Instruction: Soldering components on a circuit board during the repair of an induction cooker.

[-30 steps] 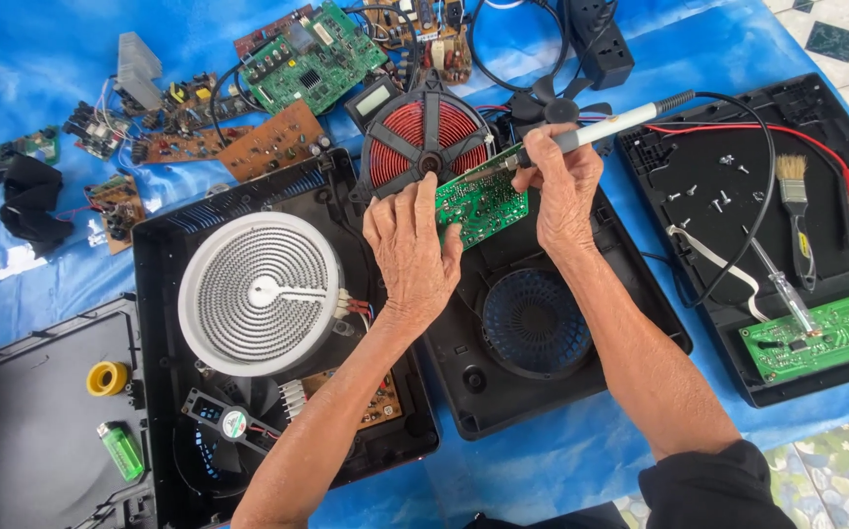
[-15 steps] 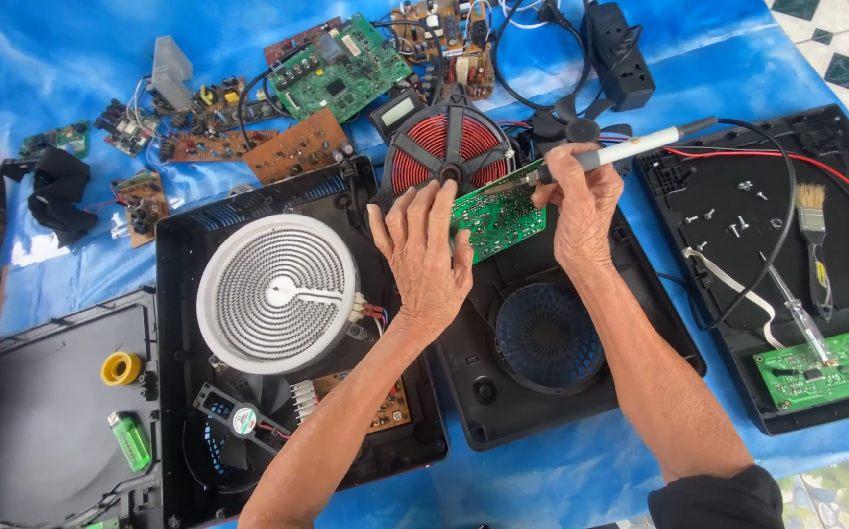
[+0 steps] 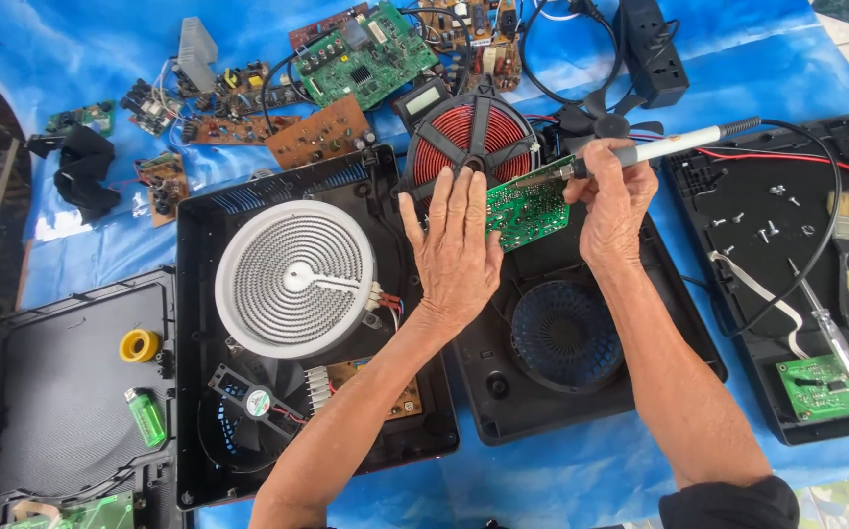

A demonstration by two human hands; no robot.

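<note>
My left hand point(image 3: 459, 257) lies flat with fingers spread, steadying the left edge of a small green circuit board point(image 3: 527, 208). My right hand point(image 3: 612, 201) is clamped around a white soldering iron point(image 3: 661, 149), its tip touching the board's upper edge. The board rests over an open black cooker casing point(image 3: 552, 343) on the blue tarp point(image 3: 591, 470), just below a red coil point(image 3: 473, 137).

A small grey rectangular display screen point(image 3: 422, 99) lies up and left of the hands; a round white-and-red fan label point(image 3: 261, 401) sits below-left.
</note>
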